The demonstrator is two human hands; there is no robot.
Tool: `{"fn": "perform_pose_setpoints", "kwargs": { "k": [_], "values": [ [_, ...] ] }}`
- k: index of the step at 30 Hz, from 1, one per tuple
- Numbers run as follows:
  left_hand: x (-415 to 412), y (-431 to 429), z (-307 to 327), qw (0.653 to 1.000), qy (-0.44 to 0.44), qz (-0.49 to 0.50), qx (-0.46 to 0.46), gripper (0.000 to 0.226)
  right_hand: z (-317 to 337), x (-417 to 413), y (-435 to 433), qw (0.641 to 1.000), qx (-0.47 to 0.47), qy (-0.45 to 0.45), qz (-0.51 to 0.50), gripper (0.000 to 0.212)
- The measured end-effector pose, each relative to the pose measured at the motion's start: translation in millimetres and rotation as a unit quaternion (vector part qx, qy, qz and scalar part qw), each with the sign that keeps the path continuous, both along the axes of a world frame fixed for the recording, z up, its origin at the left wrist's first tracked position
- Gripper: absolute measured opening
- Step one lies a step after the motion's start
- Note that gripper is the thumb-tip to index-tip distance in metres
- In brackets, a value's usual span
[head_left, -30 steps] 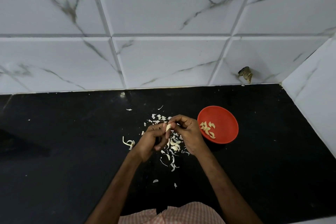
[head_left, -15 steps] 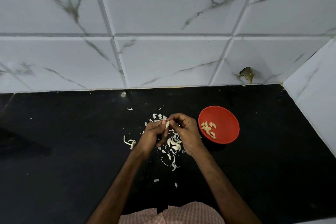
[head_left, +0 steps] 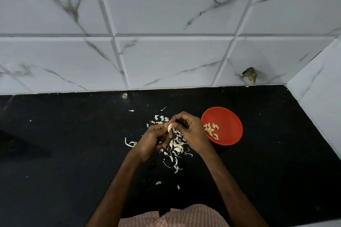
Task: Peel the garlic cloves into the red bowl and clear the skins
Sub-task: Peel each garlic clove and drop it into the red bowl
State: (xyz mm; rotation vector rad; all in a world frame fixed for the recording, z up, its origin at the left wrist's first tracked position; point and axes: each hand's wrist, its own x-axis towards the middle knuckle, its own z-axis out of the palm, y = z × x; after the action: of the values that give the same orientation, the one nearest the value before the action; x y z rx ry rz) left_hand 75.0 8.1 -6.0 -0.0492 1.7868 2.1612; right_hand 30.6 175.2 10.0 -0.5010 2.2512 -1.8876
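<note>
The left hand [head_left: 153, 140] pinched the pale garlic clove [head_left: 169, 127] above the heap of papery white skins [head_left: 176, 148], so scraps would drop there; the right hand [head_left: 191, 131] nipped its tip with curled fingertips. The round red plastic bowl [head_left: 232, 117] sat at three o'clock, within reach.

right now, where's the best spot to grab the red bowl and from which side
Probably best to take the bowl by its right rim, coming from the right. It sits upright and shallow on the counter, its cloves lie against the left inner wall, and the right rim is bare with open counter beside it.
</note>
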Motion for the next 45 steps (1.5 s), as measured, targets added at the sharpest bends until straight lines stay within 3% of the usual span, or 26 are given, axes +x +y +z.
{"fn": "perform_pose_setpoints", "kwargs": {
  "k": [2, 4, 6, 8, 11, 13, 14, 19, 21, 22, 26, 28, 31, 34, 38, 42, 45],
  "values": [
    [-1, 5, 1, 0.991, 0.060, 0.034, -0.119, 0.042, -1, 0, 0, 0.998, 0.056, 0.014, -0.024, 0.010],
    [-1, 9, 1, 0.944, 0.136, 0.053, -0.295, 0.039, -3, 2, -4, 0.993, 0.096, 0.017, -0.059, 0.005],
    [0, 10, 2, 0.876, 0.186, 0.057, -0.441, 0.033, -2, 4, -9, 0.989, 0.111, -0.029, -0.088, 0.008],
    [3, 8, 3, 0.822, 0.243, 0.064, -0.511, 0.024, 0, 6, -13, 0.983, 0.093, -0.122, -0.097, 0.014],
    [5, 6, 0, 0.676, 0.380, 0.070, -0.628, 0.015, 9, 10, -17, 0.959, 0.014, -0.264, -0.099, 0.023],
    [3, 6, -1, 0.580, 0.454, 0.107, -0.668, 0.019, 16, 10, -19, 0.940, -0.040, -0.324, -0.101, 0.028],
    [2, 6, -2, 0.552, 0.476, 0.131, -0.672, 0.023, 19, 10, -19, 0.933, -0.055, -0.339, -0.102, 0.029],
    [2, 8, -13, 0.498, 0.514, 0.188, -0.672, 0.026, 24, 11, -23, 0.924, -0.074, -0.355, -0.120, 0.031],
    [2, 8, -11, 0.518, 0.500, 0.205, -0.663, 0.027, 22, 14, -25, 0.922, -0.100, -0.352, -0.129, 0.030],
    [2, 9, -10, 0.548, 0.473, 0.221, -0.653, 0.029, 20, 15, -24, 0.921, -0.120, -0.346, -0.135, 0.028],
    [1, 12, -3, 0.751, 0.251, 0.304, -0.530, 0.039, 13, 17, -15, 0.915, -0.185, -0.324, -0.151, 0.011],
    [-2, 8, -10, 0.806, 0.185, 0.286, -0.484, 0.037, 9, 16, -7, 0.914, -0.198, -0.317, -0.160, 0.005],
    [-2, 6, -23, 0.844, 0.137, 0.258, -0.449, 0.011, 5, 13, 10, 0.906, -0.206, -0.323, -0.182, 0.013],
    [2, 12, -32, 0.869, 0.109, 0.229, -0.426, 0.017, 1, 13, 29, 0.912, -0.185, -0.304, -0.203, 0.015],
    [-5, 32, -17, 0.883, 0.162, 0.212, -0.387, 0.007, -1, 15, 37, 0.942, -0.124, -0.218, -0.225, 0.013],
    [-17, 53, 0, 0.948, 0.127, 0.175, -0.235, 0.004, 0, 18, 32, 0.958, -0.079, -0.123, -0.245, 0.012],
    [-18, 62, 3, 0.963, 0.095, 0.178, -0.181, 0.006, 1, 20, 26, 0.965, -0.040, -0.061, -0.253, 0.017]
  ]
}}
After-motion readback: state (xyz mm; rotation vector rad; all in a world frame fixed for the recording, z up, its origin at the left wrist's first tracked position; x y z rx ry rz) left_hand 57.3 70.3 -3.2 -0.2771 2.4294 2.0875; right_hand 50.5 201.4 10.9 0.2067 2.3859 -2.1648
